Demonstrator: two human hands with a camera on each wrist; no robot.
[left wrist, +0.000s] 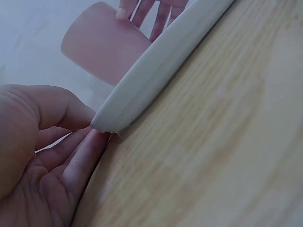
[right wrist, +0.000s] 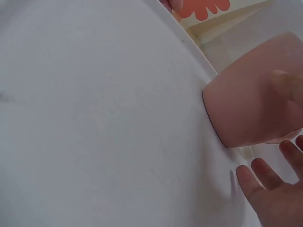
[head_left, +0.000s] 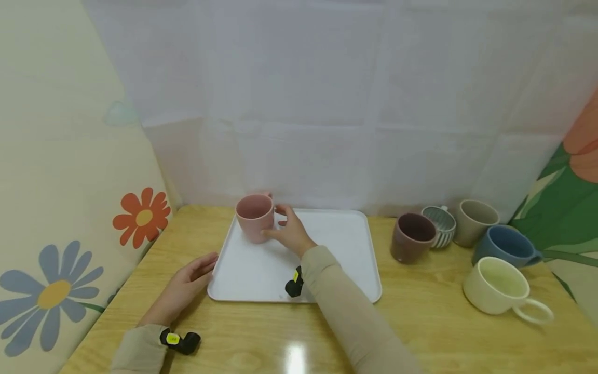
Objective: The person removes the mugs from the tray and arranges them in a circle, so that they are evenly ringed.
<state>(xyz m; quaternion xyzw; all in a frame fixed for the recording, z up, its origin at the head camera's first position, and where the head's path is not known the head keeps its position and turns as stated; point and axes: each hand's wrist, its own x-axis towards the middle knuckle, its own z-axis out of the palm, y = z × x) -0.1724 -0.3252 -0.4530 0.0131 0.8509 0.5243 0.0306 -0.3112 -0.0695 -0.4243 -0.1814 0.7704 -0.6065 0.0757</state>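
Observation:
A pink mug (head_left: 254, 228) stands upright at the back left of a white tray (head_left: 327, 244), its handle turned to the back. At the mug's right side is my right hand (head_left: 291, 231). In the right wrist view its thumb overlaps the mug's wall (right wrist: 246, 101), while the other fingers (right wrist: 270, 177) are spread and stand off from it. My left hand (head_left: 187, 285) is at the tray's left edge. Up close in the left wrist view, its fingertips (left wrist: 85, 118) pinch the tray's rim (left wrist: 137, 94).
On the wooden table (head_left: 252, 337), to the tray's right, stand a dark plum cup (head_left: 406, 246), a ribbed grey cup (head_left: 444, 236), a beige cup (head_left: 469, 228), a blue mug (head_left: 502, 249) and a cream mug (head_left: 486, 293). A white sheet (head_left: 303, 104) hangs behind.

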